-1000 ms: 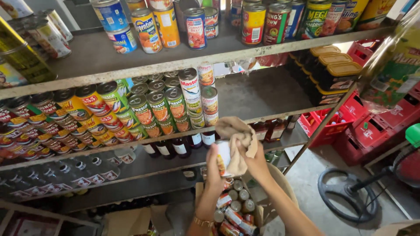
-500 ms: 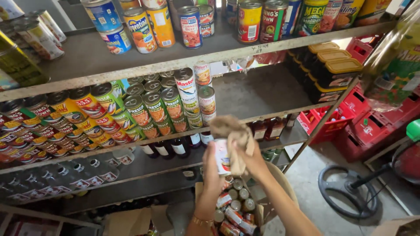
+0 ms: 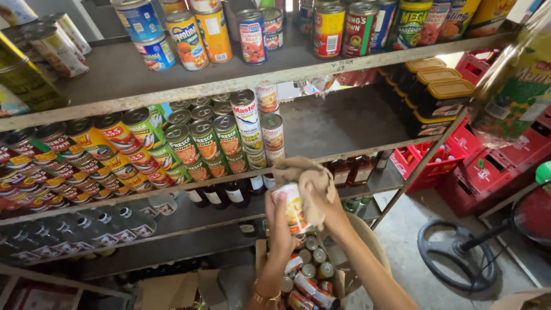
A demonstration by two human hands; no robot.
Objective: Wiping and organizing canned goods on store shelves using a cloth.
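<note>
Far left, the shelves [image 3: 172, 86] are packed with rows of cans [image 3: 195, 143], dark bottles [image 3: 229, 195] underneath. In the middle, my left hand [image 3: 279, 221] has its fingers wrapped tight around a small can [image 3: 293, 206], held up in front of the middle shelf. My right hand [image 3: 321, 206] grips a tan rag [image 3: 304, 172] draped over the can's top; its fingers are mostly hidden, so probably clenched. Below sits a box of more cans [image 3: 310, 270]. Red crates [image 3: 459, 155] on the right.
</note>
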